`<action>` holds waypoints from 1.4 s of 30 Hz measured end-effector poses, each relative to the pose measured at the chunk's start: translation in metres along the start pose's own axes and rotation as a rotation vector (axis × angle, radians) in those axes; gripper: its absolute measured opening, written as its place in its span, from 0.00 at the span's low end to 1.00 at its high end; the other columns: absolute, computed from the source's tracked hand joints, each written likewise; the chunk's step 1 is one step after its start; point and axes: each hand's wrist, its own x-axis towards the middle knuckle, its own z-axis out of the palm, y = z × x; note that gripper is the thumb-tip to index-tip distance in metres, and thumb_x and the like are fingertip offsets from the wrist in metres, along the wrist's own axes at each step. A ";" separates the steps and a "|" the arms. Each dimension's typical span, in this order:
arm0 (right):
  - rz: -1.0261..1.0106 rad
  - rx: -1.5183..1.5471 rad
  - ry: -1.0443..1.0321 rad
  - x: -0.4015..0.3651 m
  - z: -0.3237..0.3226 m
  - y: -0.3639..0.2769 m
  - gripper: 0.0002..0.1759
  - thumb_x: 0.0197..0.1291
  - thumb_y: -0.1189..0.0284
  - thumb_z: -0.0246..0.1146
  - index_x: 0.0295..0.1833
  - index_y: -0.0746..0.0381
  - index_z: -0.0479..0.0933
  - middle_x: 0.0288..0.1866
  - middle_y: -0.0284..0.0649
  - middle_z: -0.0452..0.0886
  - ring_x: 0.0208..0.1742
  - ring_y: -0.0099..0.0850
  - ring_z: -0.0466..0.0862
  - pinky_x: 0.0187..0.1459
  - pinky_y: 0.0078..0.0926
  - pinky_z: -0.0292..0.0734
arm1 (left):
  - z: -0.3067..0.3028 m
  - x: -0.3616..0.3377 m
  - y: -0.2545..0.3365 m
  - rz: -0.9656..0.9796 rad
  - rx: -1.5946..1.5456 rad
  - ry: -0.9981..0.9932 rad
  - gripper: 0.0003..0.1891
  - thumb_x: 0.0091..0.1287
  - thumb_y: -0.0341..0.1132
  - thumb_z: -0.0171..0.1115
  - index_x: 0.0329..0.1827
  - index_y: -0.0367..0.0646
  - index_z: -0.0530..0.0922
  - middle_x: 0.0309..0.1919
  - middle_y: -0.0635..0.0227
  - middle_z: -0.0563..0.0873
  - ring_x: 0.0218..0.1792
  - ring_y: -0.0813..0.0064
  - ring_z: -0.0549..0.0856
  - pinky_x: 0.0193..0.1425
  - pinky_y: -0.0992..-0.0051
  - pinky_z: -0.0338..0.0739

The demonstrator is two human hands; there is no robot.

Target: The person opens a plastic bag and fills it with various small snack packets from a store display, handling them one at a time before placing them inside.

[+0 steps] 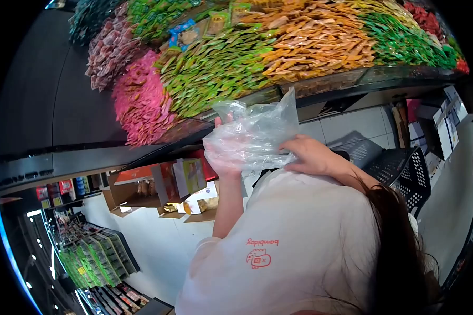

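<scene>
A crumpled clear plastic bag (257, 134) is stretched between my two hands, in front of the snack bins. My left hand (226, 149) holds its left side; the film covers most of the palm, and only some fingertips show above it. At the bag's lower right edge, my right hand (306, 155) pinches the film between thumb and fingers. I can make out nothing inside the bag. Just beyond it lie small wrapped snacks in green packets (215, 71), orange packets (320, 44) and pink packets (142, 100).
A dark bin edge (347, 86) runs along the display front. Below left stand open cardboard boxes (163, 184) with packets. A black perforated basket (404, 173) is at my right, near more boxes (444, 126). Another shelf of green goods (92, 257) stands lower left.
</scene>
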 end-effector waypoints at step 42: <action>-0.445 -0.314 0.243 0.013 -0.011 -0.066 0.14 0.48 0.79 0.61 0.44 0.63 0.79 0.43 0.47 0.80 0.46 0.44 0.80 0.50 0.39 0.76 | 0.005 -0.016 -0.021 -0.373 0.889 -0.128 0.19 0.67 0.29 0.59 0.61 0.38 0.73 0.43 0.72 0.82 0.38 0.85 0.78 0.44 0.82 0.73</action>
